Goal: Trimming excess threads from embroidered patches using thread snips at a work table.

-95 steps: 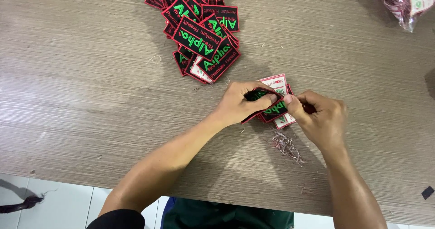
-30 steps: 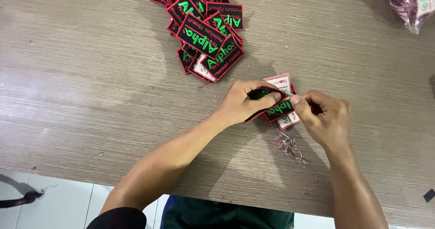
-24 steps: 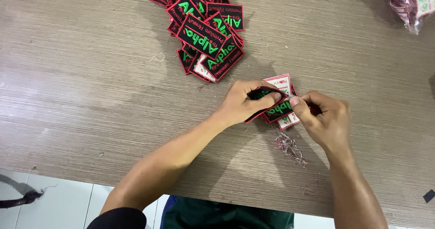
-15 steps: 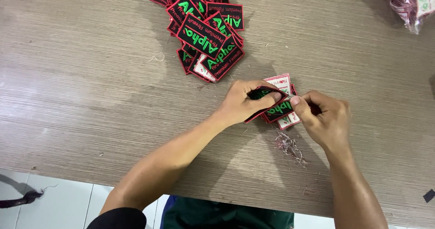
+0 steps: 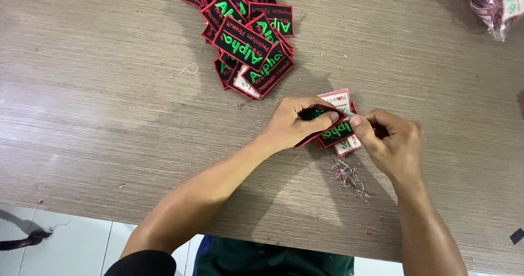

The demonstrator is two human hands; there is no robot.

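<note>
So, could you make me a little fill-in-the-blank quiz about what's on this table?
1. Both hands, left hand and right hand, hold a black ____ with green lettering.
2. The big pile of patches lies on a ____ table.
3. Just below the right hand lies a small clump of loose ____.

Missing words: patch; wooden; threads
</note>
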